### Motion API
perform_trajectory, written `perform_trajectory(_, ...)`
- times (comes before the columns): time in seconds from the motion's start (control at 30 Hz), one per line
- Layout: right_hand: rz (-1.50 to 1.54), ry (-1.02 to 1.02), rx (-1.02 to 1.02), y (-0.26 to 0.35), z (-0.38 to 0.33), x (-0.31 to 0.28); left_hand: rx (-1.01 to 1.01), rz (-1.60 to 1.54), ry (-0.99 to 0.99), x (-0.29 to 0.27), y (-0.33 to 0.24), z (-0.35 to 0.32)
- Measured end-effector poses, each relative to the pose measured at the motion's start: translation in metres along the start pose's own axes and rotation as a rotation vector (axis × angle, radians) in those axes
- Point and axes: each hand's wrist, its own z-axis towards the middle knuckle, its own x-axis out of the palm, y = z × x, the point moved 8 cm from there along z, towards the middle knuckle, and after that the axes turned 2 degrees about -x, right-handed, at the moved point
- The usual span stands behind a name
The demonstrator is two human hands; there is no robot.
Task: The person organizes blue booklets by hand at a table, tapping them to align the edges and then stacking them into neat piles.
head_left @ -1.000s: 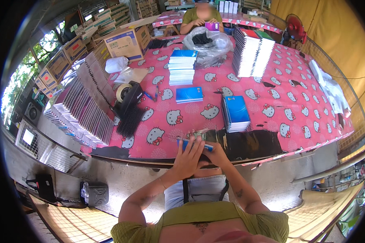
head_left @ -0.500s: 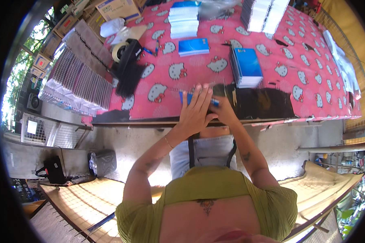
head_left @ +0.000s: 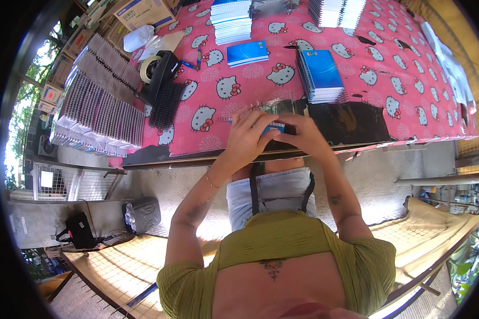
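Observation:
At the table's near edge, a small blue notebook (head_left: 272, 126) lies mostly hidden beneath my hands. My left hand (head_left: 247, 136) covers its left part, fingers bent over it and thumb at its near side. From the right, my right hand (head_left: 302, 135) grips the notebook's edge with curled fingers. A wire spiral (head_left: 224, 119) shows partly on the cloth just left of my left hand. To the right of my hands sits a short stack of blue-covered spiral notebooks (head_left: 321, 72). Farther off, another small pile of blue notebooks (head_left: 247, 53) lies flat.
Tall stacks of spiral-bound books (head_left: 98, 109) line the left side. Near them are a black tape dispenser (head_left: 162, 72) and a bundle of black spiral wires (head_left: 166, 103). Taller notebook piles (head_left: 231, 24) stand farther back. The pink tablecloth (head_left: 207, 98) is torn over a black patch (head_left: 351, 122).
My left hand has gone from lying flat across the notebook to bent fingers. My right hand has come up onto the notebook's right edge. The whole view has shifted slightly.

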Motion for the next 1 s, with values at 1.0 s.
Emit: perform_trajectory(1.0,-0.738,-0.561,-0.155,0.068,0.006,-0.126,0.307,0.096,-0.319,-0.042,-0.031,0.109)
